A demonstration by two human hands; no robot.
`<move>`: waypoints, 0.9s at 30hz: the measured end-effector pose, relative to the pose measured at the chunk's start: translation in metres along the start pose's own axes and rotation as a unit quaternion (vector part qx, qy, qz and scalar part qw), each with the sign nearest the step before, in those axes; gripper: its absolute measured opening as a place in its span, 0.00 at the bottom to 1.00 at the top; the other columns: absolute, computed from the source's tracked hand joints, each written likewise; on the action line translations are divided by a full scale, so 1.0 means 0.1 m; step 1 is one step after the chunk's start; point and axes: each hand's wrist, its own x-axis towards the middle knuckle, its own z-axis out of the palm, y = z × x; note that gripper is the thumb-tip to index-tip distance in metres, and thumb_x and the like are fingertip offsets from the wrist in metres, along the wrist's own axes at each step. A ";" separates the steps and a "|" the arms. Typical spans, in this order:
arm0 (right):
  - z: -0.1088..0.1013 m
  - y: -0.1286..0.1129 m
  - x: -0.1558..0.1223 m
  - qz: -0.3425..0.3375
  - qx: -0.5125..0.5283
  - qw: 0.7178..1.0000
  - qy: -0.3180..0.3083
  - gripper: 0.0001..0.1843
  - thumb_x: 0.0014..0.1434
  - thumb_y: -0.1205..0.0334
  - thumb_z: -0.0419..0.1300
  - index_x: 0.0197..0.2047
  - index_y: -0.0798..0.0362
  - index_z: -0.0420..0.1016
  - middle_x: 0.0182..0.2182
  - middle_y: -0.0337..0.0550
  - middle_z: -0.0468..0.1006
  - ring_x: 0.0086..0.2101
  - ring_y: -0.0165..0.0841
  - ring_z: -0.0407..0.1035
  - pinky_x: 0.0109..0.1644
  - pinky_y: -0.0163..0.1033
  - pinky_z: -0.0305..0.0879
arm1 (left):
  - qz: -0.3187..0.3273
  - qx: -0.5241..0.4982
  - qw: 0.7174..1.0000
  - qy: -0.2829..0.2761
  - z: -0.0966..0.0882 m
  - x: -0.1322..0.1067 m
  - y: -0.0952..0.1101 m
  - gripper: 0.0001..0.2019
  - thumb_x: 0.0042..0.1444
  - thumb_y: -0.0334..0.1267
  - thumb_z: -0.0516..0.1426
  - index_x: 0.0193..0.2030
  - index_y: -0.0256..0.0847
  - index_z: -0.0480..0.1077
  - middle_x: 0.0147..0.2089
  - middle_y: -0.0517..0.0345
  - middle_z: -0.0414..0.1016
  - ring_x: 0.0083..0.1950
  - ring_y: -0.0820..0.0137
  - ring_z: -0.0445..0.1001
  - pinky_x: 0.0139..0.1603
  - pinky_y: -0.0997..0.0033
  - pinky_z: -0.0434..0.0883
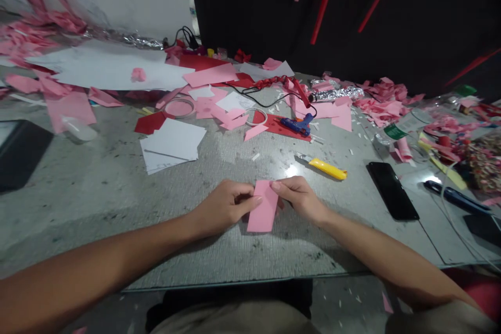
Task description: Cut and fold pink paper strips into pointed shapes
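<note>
A small pink paper rectangle (263, 210) is held just above the grey table (97, 188), near its front edge. My left hand (223, 206) pinches the paper's left edge, fingers curled. My right hand (299, 197) pinches its upper right corner with thumb and forefinger. Both forearms reach in from the bottom of the view.
A yellow utility knife (326, 168) lies just beyond my right hand, a black phone (392, 190) to its right. White sheets (172, 145), a blue glue gun (298, 125), pink paper scraps (230, 115) and a black pen (456, 197) lie about the table. A dark device (19, 154) sits far left.
</note>
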 end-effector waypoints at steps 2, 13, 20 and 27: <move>0.01 -0.01 0.00 -0.003 0.006 1.000 0.001 0.31 0.72 0.38 0.60 0.28 0.55 0.79 0.21 0.41 0.77 0.23 0.29 0.67 0.29 0.37 0.62 | -0.002 -0.004 1.000 -0.002 0.00 0.00 0.00 0.21 0.69 0.49 0.57 0.28 0.38 0.73 0.26 0.63 0.64 0.29 0.73 0.61 0.31 0.71 0.57; -0.01 0.03 0.01 -0.020 0.020 1.000 0.000 0.33 0.75 0.41 0.57 0.26 0.55 0.78 0.21 0.42 0.77 0.23 0.29 0.67 0.31 0.38 0.63 | 0.011 -0.013 1.000 0.010 -0.01 0.00 0.03 0.21 0.68 0.48 0.59 0.26 0.39 0.73 0.24 0.62 0.66 0.27 0.73 0.62 0.29 0.71 0.59; -0.01 0.01 0.01 -0.017 0.005 1.000 -0.001 0.34 0.74 0.38 0.57 0.25 0.55 0.78 0.20 0.42 0.77 0.23 0.29 0.67 0.30 0.37 0.62 | 0.000 -0.033 0.999 -0.005 -0.01 -0.01 0.06 0.19 0.69 0.47 0.58 0.31 0.38 0.78 0.27 0.60 0.70 0.28 0.73 0.64 0.30 0.71 0.60; -0.02 -0.03 -0.01 0.009 -0.073 0.997 -0.028 0.31 0.70 0.40 0.63 0.25 0.56 0.78 0.21 0.41 0.77 0.24 0.28 0.66 0.30 0.36 0.59 | -0.002 -0.081 0.993 0.082 0.00 0.01 0.05 0.17 0.70 0.47 0.58 0.35 0.38 0.78 0.27 0.63 0.68 0.27 0.75 0.62 0.30 0.73 0.60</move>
